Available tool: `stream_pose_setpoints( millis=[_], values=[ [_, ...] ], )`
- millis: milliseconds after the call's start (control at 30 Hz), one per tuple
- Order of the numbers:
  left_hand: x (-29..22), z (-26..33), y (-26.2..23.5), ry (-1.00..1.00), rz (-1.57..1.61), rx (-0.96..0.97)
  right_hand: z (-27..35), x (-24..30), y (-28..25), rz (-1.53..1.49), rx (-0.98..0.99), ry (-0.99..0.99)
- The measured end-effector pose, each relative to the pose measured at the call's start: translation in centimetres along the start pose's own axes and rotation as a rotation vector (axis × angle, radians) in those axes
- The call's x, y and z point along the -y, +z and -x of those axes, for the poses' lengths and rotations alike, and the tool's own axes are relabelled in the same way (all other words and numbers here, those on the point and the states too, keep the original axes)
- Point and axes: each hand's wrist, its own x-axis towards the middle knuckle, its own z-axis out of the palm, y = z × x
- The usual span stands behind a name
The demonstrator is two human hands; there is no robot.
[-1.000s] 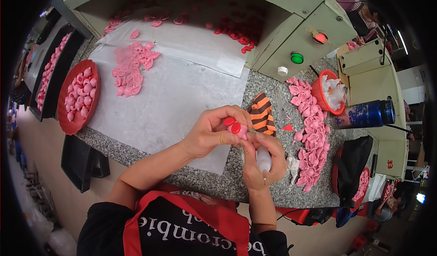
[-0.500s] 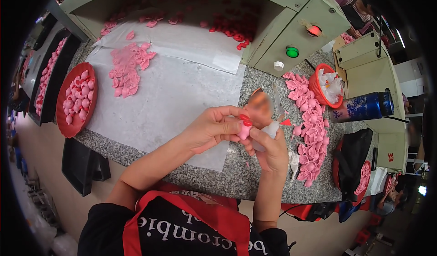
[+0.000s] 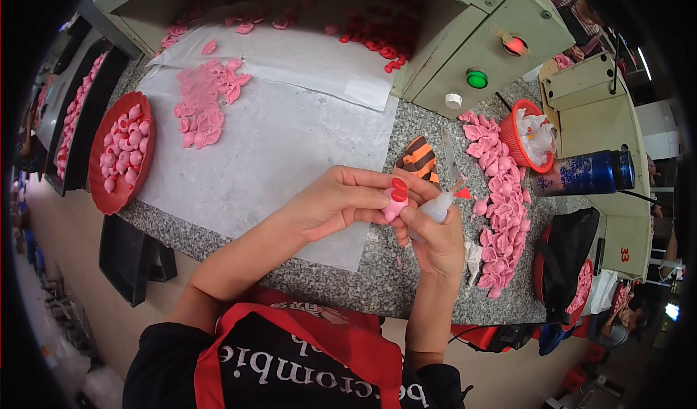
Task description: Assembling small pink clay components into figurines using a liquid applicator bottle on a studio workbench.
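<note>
My left hand (image 3: 340,207) pinches a small pink rubbery-looking piece (image 3: 393,212) with a red, bow-like part (image 3: 398,189) on top. My right hand (image 3: 441,243) is closed round a small whitish squeeze bottle (image 3: 435,207), its thin nozzle pointing up and away to the right. Fingers of the right hand also reach the pink piece, so both hands meet there. Just beyond them lies an orange-and-dark striped piece (image 3: 419,158) on the speckled worktop. A small red triangular thing (image 3: 463,192) shows beside the nozzle; whether it touches the bottle is unclear.
Pink petal-like pieces (image 3: 501,213) lie heaped at the right, and more (image 3: 207,104) rest on white paper (image 3: 290,147). A red dish (image 3: 102,200) of pink pieces stands left. Right are a red basket (image 3: 515,146) and blue bottle (image 3: 584,173). A green cabinet (image 3: 457,53) rises behind.
The view has shifted slightly. The red part on the pink piece shows more plainly above my fingers, and the striped piece, blurred before, is now sharp. Both hands keep their holds.
</note>
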Motion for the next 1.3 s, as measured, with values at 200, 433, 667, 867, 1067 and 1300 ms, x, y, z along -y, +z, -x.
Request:
stream_pose_setpoints(
  millis=[200,433,667,867,1067,1300],
  values=[
    [0.2,-0.1,-0.2,0.036,-0.018,-0.013,-0.2,-0.3,0.3,-0.011,-0.05,0.002],
    [0.4,-0.3,-0.4,0.053,-0.02,-0.066,-0.6,-1.1,0.1,-0.001,-0.067,-0.021],
    [0.1,-0.6,-0.9,0.055,0.146,0.02,-1.3,-0.7,-0.2,0.127,-0.117,-0.113],
    [0.5,-1.0,-1.3,0.016,0.319,0.076,-3.2,-3.0,-2.7,1.293,-0.562,-0.447],
    [0.7,-0.8,-2.5,0.037,0.319,0.062,-1.6,-0.7,-0.7,0.467,-0.445,-0.304],
    [1.3,-0.9,-1.9,0.098,0.287,0.02,-0.7,-1.7,1.8,0.953,-0.207,-0.777]
  ],
)
